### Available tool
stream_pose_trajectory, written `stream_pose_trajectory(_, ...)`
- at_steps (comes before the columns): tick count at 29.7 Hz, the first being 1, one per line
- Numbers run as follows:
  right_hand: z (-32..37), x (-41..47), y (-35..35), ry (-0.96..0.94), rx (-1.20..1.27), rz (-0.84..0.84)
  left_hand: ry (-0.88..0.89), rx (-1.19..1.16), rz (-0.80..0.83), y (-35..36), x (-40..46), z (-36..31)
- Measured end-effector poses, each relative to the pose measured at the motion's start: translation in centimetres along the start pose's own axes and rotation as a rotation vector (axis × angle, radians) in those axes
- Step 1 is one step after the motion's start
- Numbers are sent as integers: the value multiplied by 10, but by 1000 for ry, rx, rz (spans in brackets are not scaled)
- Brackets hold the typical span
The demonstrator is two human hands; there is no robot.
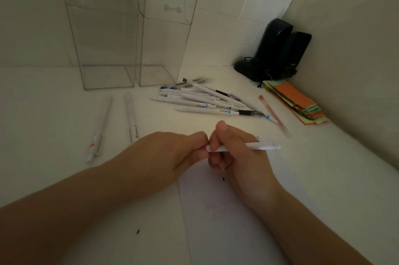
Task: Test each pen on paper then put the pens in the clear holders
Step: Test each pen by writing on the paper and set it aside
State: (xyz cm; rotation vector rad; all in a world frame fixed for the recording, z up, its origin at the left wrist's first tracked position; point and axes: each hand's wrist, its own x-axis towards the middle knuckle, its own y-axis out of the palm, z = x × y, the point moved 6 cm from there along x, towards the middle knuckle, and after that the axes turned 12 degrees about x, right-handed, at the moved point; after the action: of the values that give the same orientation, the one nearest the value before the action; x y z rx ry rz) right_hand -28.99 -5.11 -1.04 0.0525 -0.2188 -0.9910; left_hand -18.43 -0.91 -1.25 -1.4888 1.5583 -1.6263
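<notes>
Two hands meet at desk (323, 189) centre over the paper (216, 210): right hand (235, 156) has its grip curled round a white pen (254, 147) held approx. level, far end pointing right, while left hand (172, 152) pinches the pen's near end w/ fingertips. Clear holders (131, 48) stand upright side by side at rear, no pens seen inside. Pen pile (205, 100) lies just right of holders; 2 white pens (114, 126) lie apart at left, coloured paper stack (300, 103) at right.
</notes>
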Motion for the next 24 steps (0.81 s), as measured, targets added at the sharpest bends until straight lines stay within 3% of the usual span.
stream_pose_trajectory(4,-5,-6,-15,48,135,-185,-167,-102,63,-1,-1,10)
stream_pose_trajectory(8,-7,-15,-28,88,222,-396,-122,123,186,4,-5,13)
stream_pose_trajectory(16,-1,-6,-25,232,-382,-185,-56,122,193,6,-6,9)
stream_pose_trajectory(24,-4,-3,-19,-10,-424,-165,-16,138,102,3,-5,7)
